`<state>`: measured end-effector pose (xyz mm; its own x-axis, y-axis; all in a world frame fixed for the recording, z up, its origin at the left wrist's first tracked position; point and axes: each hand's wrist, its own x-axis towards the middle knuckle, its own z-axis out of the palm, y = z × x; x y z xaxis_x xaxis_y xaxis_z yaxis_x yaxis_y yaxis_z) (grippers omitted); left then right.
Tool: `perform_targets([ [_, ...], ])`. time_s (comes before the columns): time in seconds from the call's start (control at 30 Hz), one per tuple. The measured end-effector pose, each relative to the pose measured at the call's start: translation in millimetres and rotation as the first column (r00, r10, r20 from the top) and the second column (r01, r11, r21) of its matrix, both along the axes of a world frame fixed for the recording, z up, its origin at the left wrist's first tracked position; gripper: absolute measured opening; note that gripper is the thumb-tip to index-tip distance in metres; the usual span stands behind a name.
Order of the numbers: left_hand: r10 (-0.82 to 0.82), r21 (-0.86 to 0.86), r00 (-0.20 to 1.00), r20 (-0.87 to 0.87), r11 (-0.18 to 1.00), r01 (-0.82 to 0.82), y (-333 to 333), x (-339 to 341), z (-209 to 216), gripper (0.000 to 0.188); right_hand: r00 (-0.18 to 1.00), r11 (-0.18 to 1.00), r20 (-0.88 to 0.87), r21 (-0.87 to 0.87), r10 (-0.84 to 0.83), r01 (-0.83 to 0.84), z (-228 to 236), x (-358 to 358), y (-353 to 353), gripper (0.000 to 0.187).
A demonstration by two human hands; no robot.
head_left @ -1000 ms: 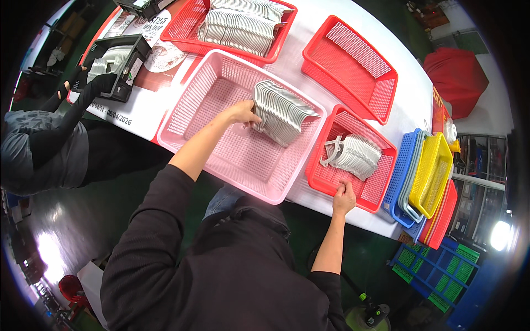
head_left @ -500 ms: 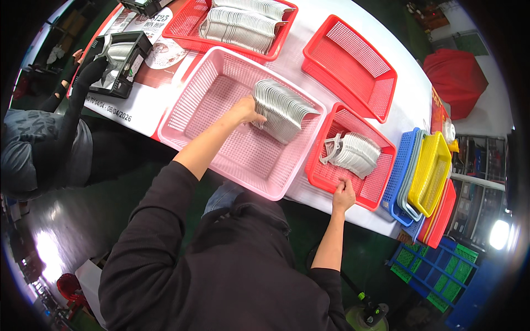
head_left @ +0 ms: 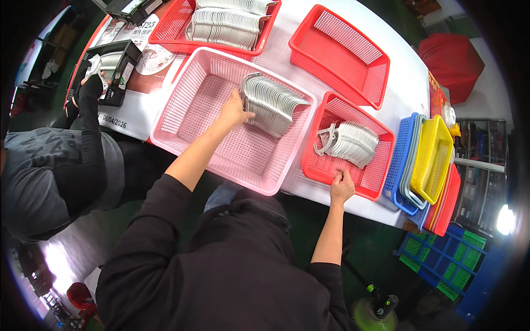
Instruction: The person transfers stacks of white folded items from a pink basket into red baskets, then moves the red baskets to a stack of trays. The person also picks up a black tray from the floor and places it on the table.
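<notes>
In the large pink basket (head_left: 207,146) a row of thin, curved grey parts (head_left: 270,105) stands packed together. My left hand (head_left: 234,112) is at the row's left end, thumb and fingers closed around the end part. To the right, the smaller red basket (head_left: 375,190) holds a second row of similar grey parts (head_left: 354,143). One looped piece (head_left: 324,140) leans apart at the left of that row. At this basket's near rim is my right hand (head_left: 342,186), its fingers closed over the edge.
A red basket (head_left: 342,63) with nothing in it lies behind; another red basket (head_left: 165,36) holds more grey parts. Nested blue and yellow baskets (head_left: 430,165) stand at the right. On the left, a co-worker (head_left: 61,165) handles grey parts at a black crate (head_left: 130,60).
The view has shifted slightly, moving the table's contents left and up. My left hand stays at the row's end and my right at the rim. The co-worker's arms have moved.
</notes>
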<state>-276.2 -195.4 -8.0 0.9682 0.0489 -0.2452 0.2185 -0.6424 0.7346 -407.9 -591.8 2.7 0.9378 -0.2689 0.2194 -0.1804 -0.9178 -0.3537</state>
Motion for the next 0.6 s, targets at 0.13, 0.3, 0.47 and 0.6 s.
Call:
perform_targets([
  [0.13,0.084,-0.026,0.995,-0.056,0.996,-0.086,4,5,6,0.113,0.999,1.0,0.03,0.0,0.025,-0.025,1,0,0,0.014],
  [0.3,-0.017,0.474,1.0,-0.02,0.88,0.024,1,14,3,0.105,0.996,0.997,0.046,0.013,0.076,-0.077,4,2,-1,0.013],
  [0.47,0.284,-0.328,0.959,0.017,0.907,-0.264,7,25,-12,0.061,0.98,0.983,0.077,0.006,0.183,-0.184,6,2,-5,0.012],
  [0.6,0.329,-0.131,0.932,0.152,0.941,-0.311,5,31,-24,0.052,0.97,0.971,0.067,0.031,0.234,-0.236,7,3,-7,0.011],
])
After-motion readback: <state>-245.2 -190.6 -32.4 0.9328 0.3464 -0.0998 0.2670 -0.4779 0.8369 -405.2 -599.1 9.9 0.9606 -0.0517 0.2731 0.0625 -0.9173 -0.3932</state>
